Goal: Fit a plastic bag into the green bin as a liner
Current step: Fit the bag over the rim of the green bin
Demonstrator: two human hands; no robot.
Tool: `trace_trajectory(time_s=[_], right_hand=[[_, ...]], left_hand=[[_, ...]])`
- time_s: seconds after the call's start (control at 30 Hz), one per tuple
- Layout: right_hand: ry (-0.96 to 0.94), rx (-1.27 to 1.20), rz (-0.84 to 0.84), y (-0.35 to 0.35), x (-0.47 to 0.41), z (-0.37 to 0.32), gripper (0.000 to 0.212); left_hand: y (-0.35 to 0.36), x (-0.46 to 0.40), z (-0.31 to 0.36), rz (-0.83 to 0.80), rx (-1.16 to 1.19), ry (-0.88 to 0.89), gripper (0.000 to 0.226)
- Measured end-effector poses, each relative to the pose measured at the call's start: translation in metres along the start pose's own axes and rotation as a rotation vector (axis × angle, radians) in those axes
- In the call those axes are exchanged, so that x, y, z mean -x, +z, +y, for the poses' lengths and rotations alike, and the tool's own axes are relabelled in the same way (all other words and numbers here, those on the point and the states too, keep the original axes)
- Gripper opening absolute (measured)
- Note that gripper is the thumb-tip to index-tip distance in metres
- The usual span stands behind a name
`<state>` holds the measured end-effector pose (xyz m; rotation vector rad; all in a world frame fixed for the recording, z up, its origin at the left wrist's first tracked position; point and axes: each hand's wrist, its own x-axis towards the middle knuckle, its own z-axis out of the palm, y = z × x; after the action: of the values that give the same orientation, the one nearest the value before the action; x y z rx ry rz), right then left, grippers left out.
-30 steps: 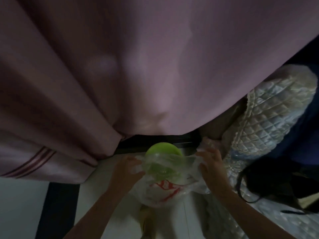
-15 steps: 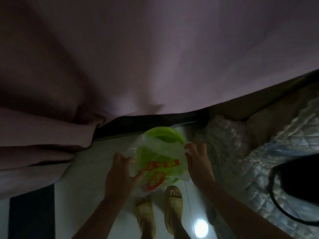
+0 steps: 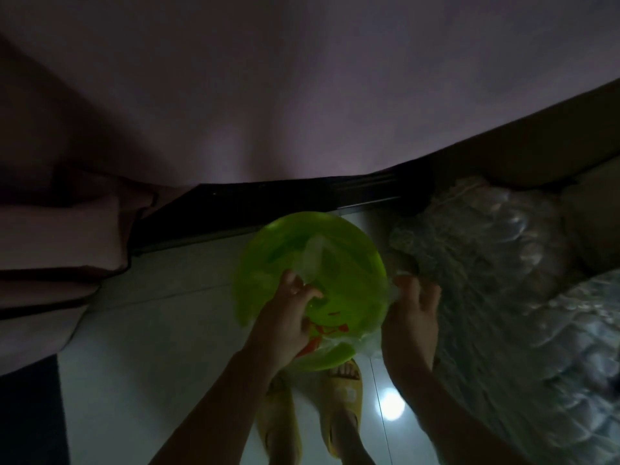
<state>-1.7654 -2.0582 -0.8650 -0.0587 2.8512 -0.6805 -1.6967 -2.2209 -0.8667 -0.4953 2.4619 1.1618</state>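
Observation:
The round green bin [image 3: 268,250] stands on the pale floor right below me, seen from above. A clear plastic bag [image 3: 330,325] with red print lies down inside it, its film bunched at the middle and the near right rim. My left hand [image 3: 285,317] reaches into the bin's mouth and pinches the film. My right hand [image 3: 411,317] grips the bag's edge at the bin's right rim. The bin's bottom is hidden by the bag.
A pink curtain [image 3: 268,95] hangs over the far side, above a dark window track [image 3: 302,196]. A quilted bed cover [image 3: 503,297] presses close on the right. My feet in yellow slippers [image 3: 342,397] stand just under the bin. Tiled floor [image 3: 151,330] lies to the left.
The bag has gone from hanging over the bin's front to lying inside it. My left hand moved into the bin's mouth, my right to its right rim. The view has come closer.

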Motion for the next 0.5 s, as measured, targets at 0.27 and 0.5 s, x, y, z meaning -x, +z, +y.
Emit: trace_trajectory(time_s=[0.27, 0.5], right_hand=[[-0.127, 0.122, -0.141, 0.017, 0.001, 0.004, 0.042], [-0.129, 0.388, -0.404, 0.026, -0.026, 0.003, 0.064]], left_hand=[[-0.004, -0.032, -0.025, 0.126, -0.043, -0.042, 0.033], [-0.041, -0.024, -0.069, 0.135, -0.36, -0.123, 0.057]])
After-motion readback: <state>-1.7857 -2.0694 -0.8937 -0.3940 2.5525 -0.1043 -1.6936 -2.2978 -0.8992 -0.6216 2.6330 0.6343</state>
